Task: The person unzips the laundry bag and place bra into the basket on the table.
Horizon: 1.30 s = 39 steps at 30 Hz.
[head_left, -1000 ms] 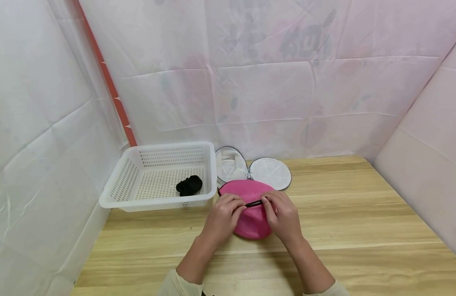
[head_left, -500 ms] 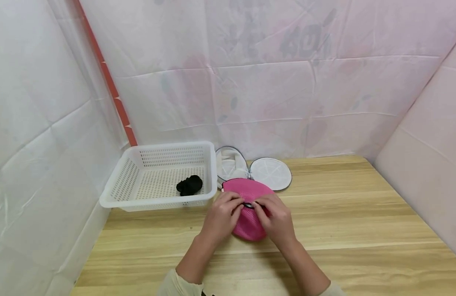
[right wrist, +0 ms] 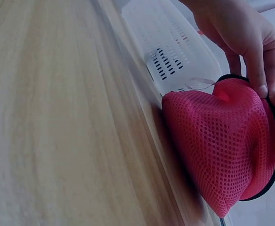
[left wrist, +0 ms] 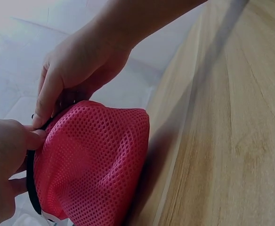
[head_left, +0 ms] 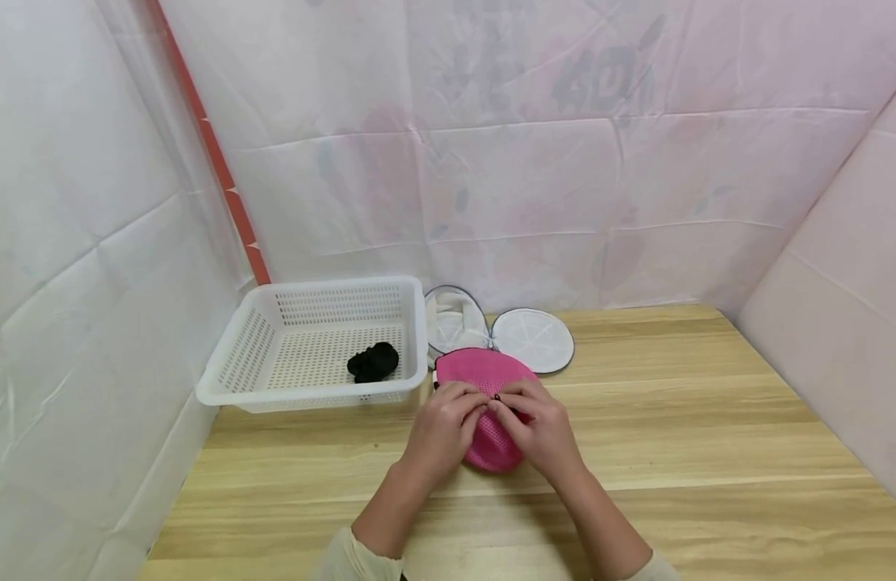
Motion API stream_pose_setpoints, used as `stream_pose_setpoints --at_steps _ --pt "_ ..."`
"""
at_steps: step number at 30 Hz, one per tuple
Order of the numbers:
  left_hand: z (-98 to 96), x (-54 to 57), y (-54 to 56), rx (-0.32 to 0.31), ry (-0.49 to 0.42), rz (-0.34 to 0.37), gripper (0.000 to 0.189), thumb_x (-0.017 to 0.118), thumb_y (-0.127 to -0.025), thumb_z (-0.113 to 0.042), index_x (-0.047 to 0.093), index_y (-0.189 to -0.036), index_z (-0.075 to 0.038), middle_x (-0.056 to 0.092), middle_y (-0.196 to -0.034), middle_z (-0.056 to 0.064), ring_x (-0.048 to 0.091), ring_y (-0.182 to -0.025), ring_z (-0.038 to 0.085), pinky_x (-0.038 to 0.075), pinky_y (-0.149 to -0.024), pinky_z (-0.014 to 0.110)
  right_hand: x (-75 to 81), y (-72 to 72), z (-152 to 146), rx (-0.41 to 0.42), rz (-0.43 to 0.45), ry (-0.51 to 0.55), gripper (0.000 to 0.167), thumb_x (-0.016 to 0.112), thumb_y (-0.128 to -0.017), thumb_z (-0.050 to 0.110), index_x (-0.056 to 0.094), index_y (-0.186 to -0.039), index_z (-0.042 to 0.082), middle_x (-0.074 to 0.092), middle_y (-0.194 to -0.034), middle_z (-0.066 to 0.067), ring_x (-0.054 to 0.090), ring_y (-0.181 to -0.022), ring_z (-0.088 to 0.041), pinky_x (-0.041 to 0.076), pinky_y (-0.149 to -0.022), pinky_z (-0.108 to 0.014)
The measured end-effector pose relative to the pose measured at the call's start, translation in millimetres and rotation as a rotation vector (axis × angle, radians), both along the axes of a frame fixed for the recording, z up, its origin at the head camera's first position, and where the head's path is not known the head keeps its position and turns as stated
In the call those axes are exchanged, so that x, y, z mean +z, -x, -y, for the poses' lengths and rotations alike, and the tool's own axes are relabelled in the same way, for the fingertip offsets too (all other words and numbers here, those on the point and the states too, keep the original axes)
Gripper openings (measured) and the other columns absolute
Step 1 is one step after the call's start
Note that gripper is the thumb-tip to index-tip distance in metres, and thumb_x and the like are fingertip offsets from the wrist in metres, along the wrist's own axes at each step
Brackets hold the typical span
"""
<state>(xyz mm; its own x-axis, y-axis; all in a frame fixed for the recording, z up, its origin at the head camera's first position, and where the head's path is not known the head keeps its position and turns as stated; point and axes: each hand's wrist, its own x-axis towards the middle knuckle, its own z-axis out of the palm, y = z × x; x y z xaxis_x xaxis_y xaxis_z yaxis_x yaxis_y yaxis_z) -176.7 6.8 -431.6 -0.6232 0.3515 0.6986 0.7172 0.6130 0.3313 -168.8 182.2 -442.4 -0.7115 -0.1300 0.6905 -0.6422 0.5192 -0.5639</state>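
Both hands are at a pink mesh laundry bag [head_left: 486,368] with a black zipper edge [left wrist: 31,181], which stands on the wooden table. My left hand [head_left: 437,428] pinches the black edge between thumb and fingers. Close beside it, my right hand [head_left: 544,426] pinches the same edge, the fingertips of the two hands almost meeting. A small black loop, perhaps the zipper pull, shows at the right fingertips. In the right wrist view the mesh [right wrist: 217,132] bulges and folds below the zipper. Whatever the bag may contain cannot be seen.
To the left stands a white perforated plastic basket [head_left: 303,396] holding a bunched black cloth item [head_left: 374,362]. Behind the pink bag lies a round white mesh bag [head_left: 533,341], opened out, with pale fabric in its left half. Sheeted walls close off the back and sides.
My right hand has moved left along the black zipper edge up to my left hand, covering the stretch that showed between them. My left hand has stayed nearly in place.
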Motion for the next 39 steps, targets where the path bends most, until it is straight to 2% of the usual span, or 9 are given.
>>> stream_pose_setpoints --at_steps 3,5,8,10,20,25,28,32,39 --pt "0.4 0.0 0.7 0.002 0.001 0.003 0.012 0.078 -0.083 -0.009 0.079 -0.094 -0.011 0.071 -0.094 -0.002 0.065 -0.091 0.014 0.055 -0.087 0.033 0.5 0.9 -1 0.004 0.01 -0.021 0.01 0.08 -0.079 0.004 0.078 -0.089 0.004 0.07 -0.089 -0.002 0.062 -0.085 -0.013 0.05 -0.077 -0.009" --pt "0.8 0.6 0.7 0.006 0.005 0.014 0.012 0.079 -0.083 -0.009 0.079 -0.095 -0.011 0.071 -0.095 -0.002 0.066 -0.091 0.014 0.053 -0.092 0.041 0.2 1.8 -1 0.01 0.005 -0.017 0.009 0.079 -0.08 0.002 0.077 -0.089 0.004 0.071 -0.089 -0.003 0.064 -0.085 -0.015 0.052 -0.088 -0.015" --pt "1.9 0.8 1.1 0.004 0.009 0.038 0.013 0.079 -0.083 -0.009 0.079 -0.095 -0.011 0.071 -0.095 -0.001 0.066 -0.092 0.015 0.053 -0.093 0.041 -0.1 2.6 0 0.014 -0.007 -0.013 0.009 0.077 -0.081 0.0 0.075 -0.088 0.005 0.072 -0.088 -0.005 0.067 -0.086 -0.017 0.049 -0.102 -0.031" --pt "2.6 0.9 1.8 -0.004 0.005 0.053 0.012 0.078 -0.083 -0.008 0.079 -0.095 -0.011 0.071 -0.095 -0.001 0.066 -0.092 0.015 0.055 -0.09 0.035 -0.6 2.9 1 0.015 -0.018 -0.007 0.009 0.075 -0.082 -0.002 0.074 -0.088 0.004 0.072 -0.087 -0.006 0.067 -0.085 -0.019 0.045 -0.107 -0.04" --pt "6.2 1.8 4.2 -0.026 -0.03 0.118 0.013 0.077 -0.083 -0.005 0.079 -0.095 -0.009 0.072 -0.096 0.0 0.066 -0.094 0.016 0.055 -0.087 0.029 0.1 5.7 -3 -0.053 -0.1 0.005 0.009 0.074 -0.081 -0.006 0.074 -0.087 0.0 0.073 -0.085 -0.007 0.068 -0.084 -0.02 0.048 -0.102 -0.046" --pt "9.2 3.3 4.3 -0.031 -0.078 0.137 0.012 0.078 -0.082 -0.005 0.078 -0.094 -0.008 0.072 -0.095 0.001 0.066 -0.094 0.017 0.054 -0.088 0.033 1.3 9.5 -12 -0.088 -0.118 0.029 0.01 0.075 -0.08 -0.008 0.075 -0.086 0.0 0.073 -0.085 -0.007 0.067 -0.083 -0.02 0.049 -0.101 -0.04" --pt "10.3 4.6 4.4 -0.028 -0.089 0.138 0.011 0.078 -0.082 -0.005 0.078 -0.093 -0.008 0.072 -0.094 0.001 0.066 -0.093 0.018 0.054 -0.087 0.035 0.8 10.4 -14 -0.11 -0.132 0.025 0.013 0.076 -0.078 -0.009 0.075 -0.086 0.001 0.073 -0.086 -0.006 0.067 -0.084 -0.021 0.053 -0.096 -0.026" --pt "10.7 5.3 4.4 -0.014 -0.088 0.126 0.011 0.078 -0.083 -0.007 0.078 -0.094 -0.008 0.072 -0.093 0.001 0.066 -0.092 0.017 0.055 -0.086 0.032 1.1 8.4 -15 -0.109 -0.116 0.017 0.013 0.076 -0.078 -0.008 0.076 -0.087 0.002 0.073 -0.088 -0.007 0.067 -0.086 -0.021 0.049 -0.087 -0.009" --pt "9.3 4.8 4.0 0.014 -0.063 0.075 0.016 0.078 -0.084 -0.01 0.078 -0.099 -0.007 0.072 -0.097 0.001 0.066 -0.093 0.015 0.056 -0.085 0.027 2.9 3.0 -11 -0.082 -0.139 0.004 0.012 0.077 -0.078 -0.004 0.075 -0.089 0.0 0.072 -0.088 -0.008 0.064 -0.085 -0.02 0.048 -0.083 -0.007"
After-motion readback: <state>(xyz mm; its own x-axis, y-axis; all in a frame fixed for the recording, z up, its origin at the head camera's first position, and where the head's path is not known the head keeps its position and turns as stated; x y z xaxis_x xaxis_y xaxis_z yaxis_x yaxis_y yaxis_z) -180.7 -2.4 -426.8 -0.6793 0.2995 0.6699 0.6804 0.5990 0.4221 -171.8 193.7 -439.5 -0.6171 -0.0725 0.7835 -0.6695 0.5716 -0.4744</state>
